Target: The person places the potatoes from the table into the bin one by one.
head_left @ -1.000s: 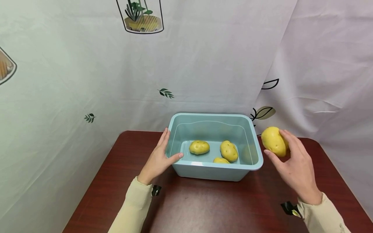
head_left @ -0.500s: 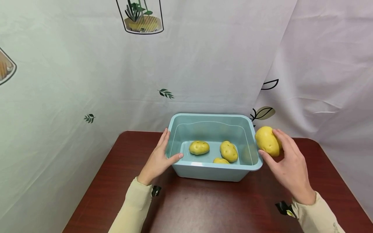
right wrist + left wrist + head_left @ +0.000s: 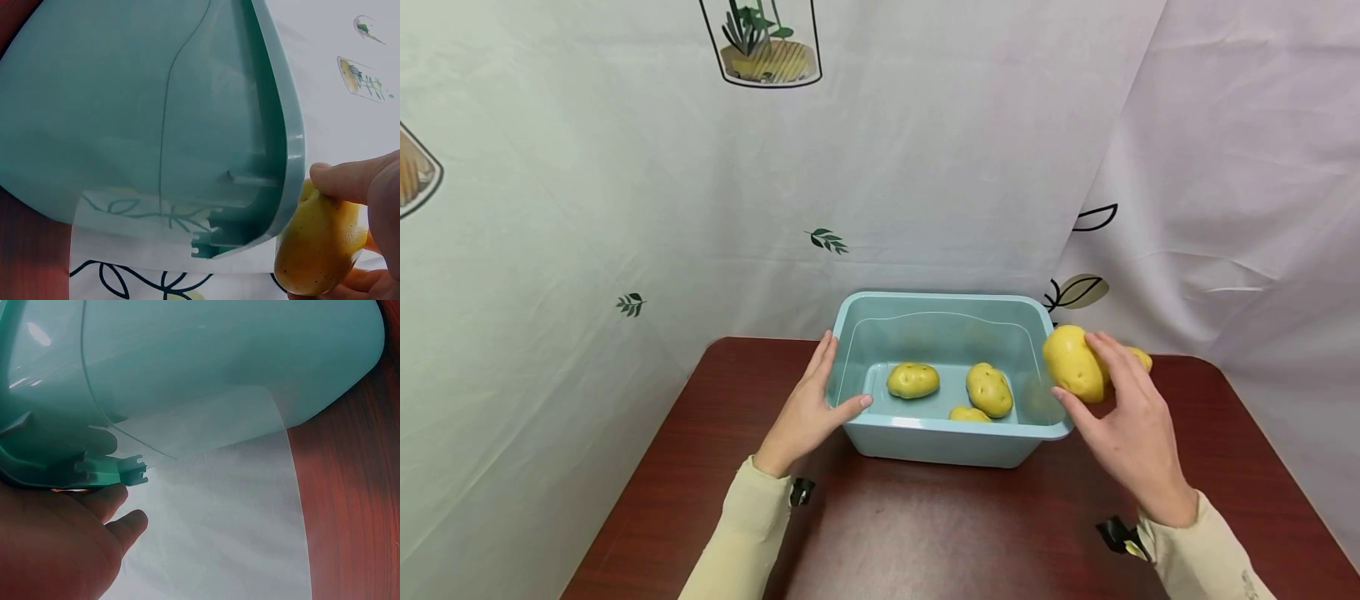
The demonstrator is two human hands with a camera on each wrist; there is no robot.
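A light-blue plastic bin (image 3: 925, 442) stands on the table. Inside it lie three yellow potatoes: one at the left (image 3: 913, 380), one at the right (image 3: 989, 389), and one partly hidden behind the front wall (image 3: 969, 414). My left hand (image 3: 805, 417) touches the bin's left front corner with its fingers extended. At the bin's right rim, my right hand (image 3: 1131, 417) grips another potato (image 3: 1074, 362) between thumb and fingers. In the right wrist view, this potato (image 3: 319, 247) appears just beside the rim. A further yellow piece (image 3: 1141, 358), probably a potato, shows behind my right fingers, mostly hidden.
The dark red-brown table (image 3: 917, 533) has rounded far corners. Directly behind the bin hangs a pale cloth (image 3: 925, 183) printed with leaves and plant jars.
My right hand has moved left with its potato, from beside the bin to its right rim. The yellow piece behind that hand has come into sight. My left hand stays put.
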